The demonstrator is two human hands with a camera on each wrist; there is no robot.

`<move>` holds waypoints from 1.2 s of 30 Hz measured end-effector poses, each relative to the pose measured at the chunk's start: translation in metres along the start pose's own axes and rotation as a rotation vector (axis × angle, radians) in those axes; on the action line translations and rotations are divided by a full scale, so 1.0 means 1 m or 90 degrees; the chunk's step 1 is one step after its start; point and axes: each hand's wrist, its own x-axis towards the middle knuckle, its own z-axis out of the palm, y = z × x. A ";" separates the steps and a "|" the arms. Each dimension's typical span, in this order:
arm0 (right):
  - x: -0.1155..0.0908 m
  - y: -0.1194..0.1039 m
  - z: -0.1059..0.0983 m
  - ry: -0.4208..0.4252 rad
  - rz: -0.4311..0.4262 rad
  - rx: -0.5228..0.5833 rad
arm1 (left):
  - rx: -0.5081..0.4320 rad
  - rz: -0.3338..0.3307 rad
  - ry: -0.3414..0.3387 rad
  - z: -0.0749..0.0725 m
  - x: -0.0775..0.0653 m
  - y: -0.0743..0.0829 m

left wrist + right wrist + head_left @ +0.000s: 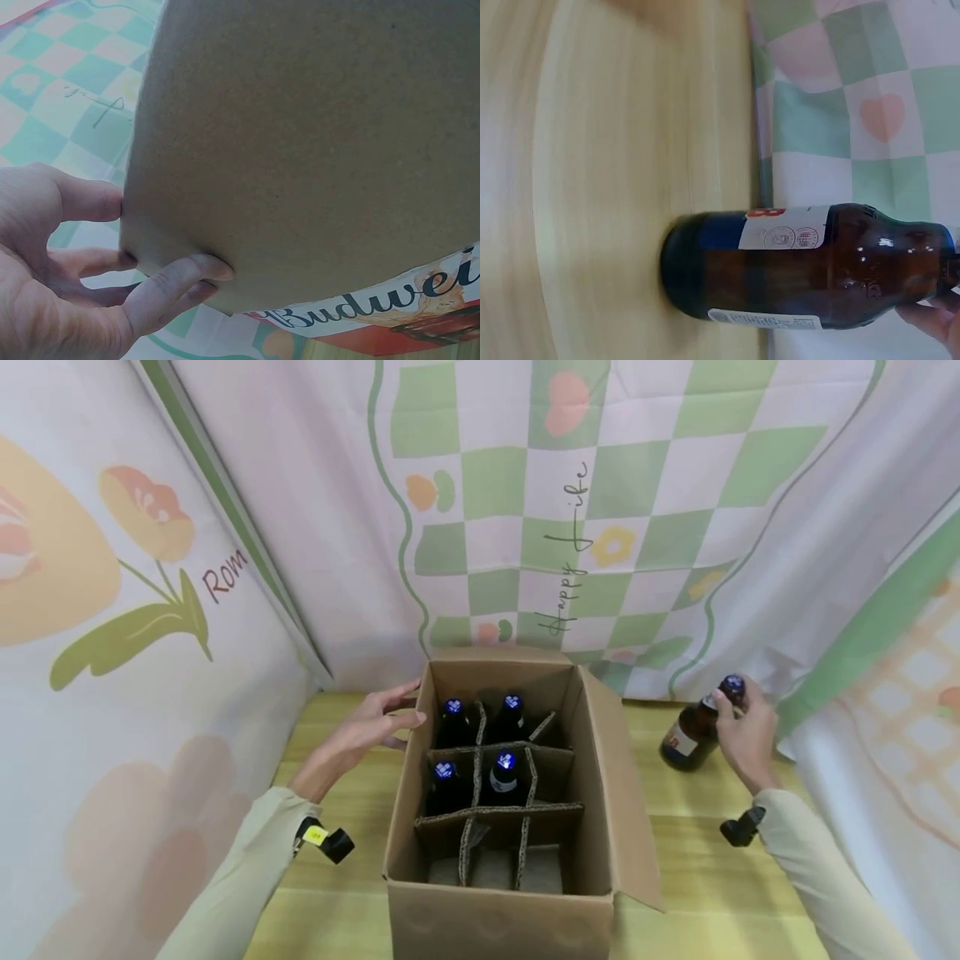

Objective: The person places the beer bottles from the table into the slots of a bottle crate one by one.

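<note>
A brown glass beer bottle (688,737) with a blue cap and a white label is at the right of the table. My right hand (750,727) grips it by the neck; in the right wrist view the bottle (795,266) shows its full body, with fingers (934,322) at the neck. An open cardboard box (498,922) stands in the middle, split by cardboard dividers (498,814). Two capped bottles (512,714) sit in its back row and two more (504,777) in the middle row. My left hand (375,720) touches the box's back left corner, fingers around the edge (169,292).
The box's right flap (622,793) hangs outward toward the bottle. The light wood table (337,893) runs around the box. A checkered curtain (562,510) hangs behind, and patterned cloth (112,693) closes off the left. Cut-off "Budwei" lettering (375,304) shows on the box.
</note>
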 end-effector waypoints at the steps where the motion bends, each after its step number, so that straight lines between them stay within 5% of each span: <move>1: 0.000 0.001 0.001 0.008 -0.001 0.001 | 0.000 -0.001 0.001 0.000 0.000 0.000; 16: 0.005 0.002 0.008 0.030 -0.009 -0.018 | 0.010 0.001 -0.002 0.000 0.000 0.005; 28: 0.010 -0.009 0.002 0.030 0.035 0.046 | 0.007 -0.003 0.000 0.002 0.001 0.004; 36: 0.006 -0.019 0.007 -0.022 0.029 0.039 | 0.003 -0.004 0.001 0.001 -0.001 0.003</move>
